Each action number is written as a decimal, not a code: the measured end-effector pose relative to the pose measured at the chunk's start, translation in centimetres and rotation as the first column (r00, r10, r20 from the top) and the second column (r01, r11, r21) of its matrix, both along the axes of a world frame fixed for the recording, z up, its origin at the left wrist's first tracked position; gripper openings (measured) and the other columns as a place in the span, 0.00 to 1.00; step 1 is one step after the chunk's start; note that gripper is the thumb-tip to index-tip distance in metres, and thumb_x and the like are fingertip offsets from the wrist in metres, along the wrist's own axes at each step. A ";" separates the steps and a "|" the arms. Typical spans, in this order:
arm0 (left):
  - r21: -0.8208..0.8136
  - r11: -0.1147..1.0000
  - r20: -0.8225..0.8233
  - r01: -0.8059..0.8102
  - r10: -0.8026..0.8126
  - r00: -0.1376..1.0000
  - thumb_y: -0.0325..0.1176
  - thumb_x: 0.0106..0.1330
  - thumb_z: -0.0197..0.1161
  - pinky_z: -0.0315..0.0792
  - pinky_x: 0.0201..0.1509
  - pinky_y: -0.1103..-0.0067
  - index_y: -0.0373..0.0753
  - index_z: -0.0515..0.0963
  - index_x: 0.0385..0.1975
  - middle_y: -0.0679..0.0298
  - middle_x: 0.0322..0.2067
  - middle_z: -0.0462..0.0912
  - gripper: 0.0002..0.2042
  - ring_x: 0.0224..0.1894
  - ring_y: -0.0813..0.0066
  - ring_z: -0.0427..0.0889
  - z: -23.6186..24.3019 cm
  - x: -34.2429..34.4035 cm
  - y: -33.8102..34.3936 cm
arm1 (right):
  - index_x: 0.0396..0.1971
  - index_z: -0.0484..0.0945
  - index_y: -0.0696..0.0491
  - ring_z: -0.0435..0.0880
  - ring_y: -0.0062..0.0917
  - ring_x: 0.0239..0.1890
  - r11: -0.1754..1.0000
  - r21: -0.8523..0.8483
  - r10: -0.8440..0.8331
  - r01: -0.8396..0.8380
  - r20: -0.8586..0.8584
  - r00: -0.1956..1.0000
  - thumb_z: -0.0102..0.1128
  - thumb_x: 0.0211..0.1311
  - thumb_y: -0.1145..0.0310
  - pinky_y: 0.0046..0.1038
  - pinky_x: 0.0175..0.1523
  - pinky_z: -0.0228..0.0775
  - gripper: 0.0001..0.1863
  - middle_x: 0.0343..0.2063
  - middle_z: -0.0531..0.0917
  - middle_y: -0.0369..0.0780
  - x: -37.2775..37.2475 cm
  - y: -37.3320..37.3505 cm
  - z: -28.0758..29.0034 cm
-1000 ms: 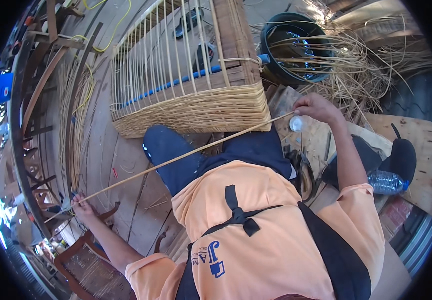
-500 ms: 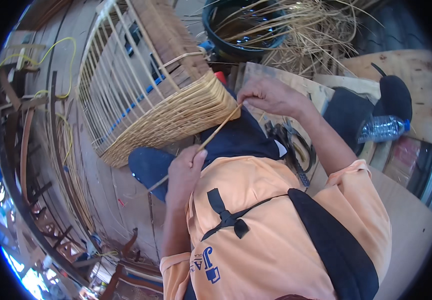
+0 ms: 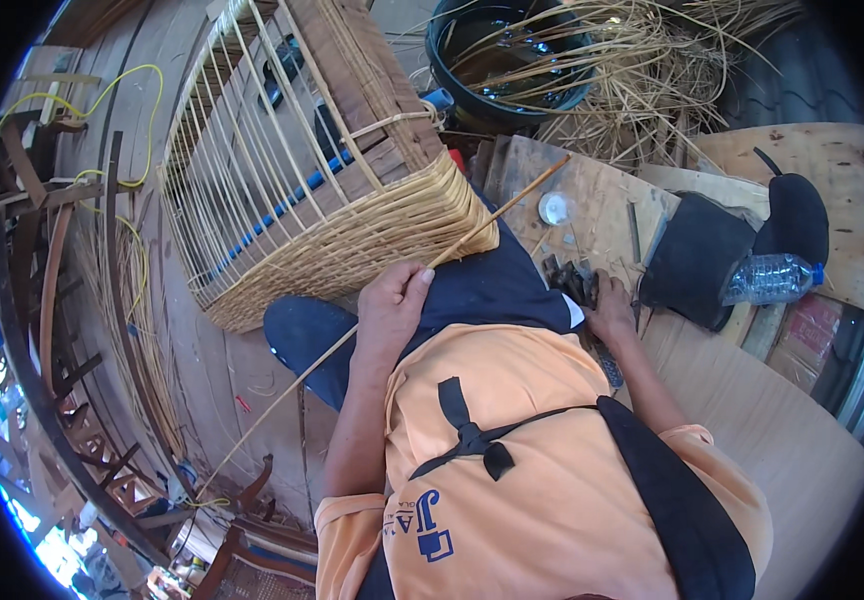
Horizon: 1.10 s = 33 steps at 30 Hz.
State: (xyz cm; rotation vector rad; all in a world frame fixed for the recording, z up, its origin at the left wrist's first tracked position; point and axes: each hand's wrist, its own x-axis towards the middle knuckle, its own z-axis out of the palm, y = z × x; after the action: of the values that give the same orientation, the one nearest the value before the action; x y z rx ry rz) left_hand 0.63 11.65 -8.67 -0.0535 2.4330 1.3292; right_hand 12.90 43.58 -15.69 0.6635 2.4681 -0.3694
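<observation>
A half-woven rattan basket (image 3: 282, 190) with upright ribs lies on its side against my knee. My left hand (image 3: 392, 300) grips a long thin rattan strip (image 3: 492, 215) that runs from the wooden board down past my leg to the floor at lower left. My right hand (image 3: 607, 310) rests by my hip on a dark tool (image 3: 572, 278), fingers curled on it; the grip is partly hidden. I wear an orange shirt and dark trousers.
A black tub (image 3: 507, 60) of water holds soaking rattan strands (image 3: 652, 60) at the top. A plastic water bottle (image 3: 772, 278) lies at right beside a dark shoe (image 3: 697, 255). A wooden board (image 3: 592, 195) carries a small round lid. Curved wooden frames (image 3: 42, 300) stand at left.
My right hand let go of the strip near the basket and dropped to the dark tool by my hip. My left hand slid up the strip, closer to the basket.
</observation>
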 end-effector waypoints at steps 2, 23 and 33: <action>-0.002 1.000 0.001 0.003 -0.003 1.000 0.35 0.62 0.61 0.70 0.30 0.77 0.35 0.78 0.33 0.59 0.22 0.78 0.09 0.22 0.70 0.76 -0.2 0.0 0.0 | 0.57 0.62 0.52 0.70 0.46 0.54 0.989 -0.138 -0.021 0.050 0.205 0.979 0.66 0.46 0.67 0.42 0.57 0.64 0.35 0.51 0.69 0.48 -1.0 0.0 0.9; 0.057 0.997 0.379 -0.055 0.030 0.925 0.35 0.61 0.60 0.64 0.23 0.84 0.33 0.79 0.28 0.70 0.15 0.72 0.10 0.19 0.87 0.67 0.5 0.5 -1.0 | 0.41 0.72 0.60 0.80 0.38 0.34 0.805 -0.586 -0.065 -0.093 -0.243 0.968 0.54 0.61 0.54 0.33 0.42 0.69 0.22 0.29 0.80 0.49 -10.7 -3.2 7.6; -0.035 0.998 0.050 0.050 -0.048 0.998 0.41 0.62 0.59 0.73 0.31 0.72 0.40 0.80 0.31 0.57 0.24 0.81 0.11 0.27 0.62 0.81 1.3 0.1 -0.1 | 0.44 0.71 0.60 0.79 0.33 0.35 0.698 -0.714 -0.110 -0.053 -0.180 0.977 0.53 0.60 0.60 0.31 0.43 0.69 0.20 0.31 0.79 0.47 -10.7 -6.0 7.6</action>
State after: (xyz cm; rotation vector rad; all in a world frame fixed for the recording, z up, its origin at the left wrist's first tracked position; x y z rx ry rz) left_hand 0.70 11.52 -7.38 -0.0351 2.4018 1.2480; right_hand 2.24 37.61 -8.10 0.3233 2.2122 -1.3966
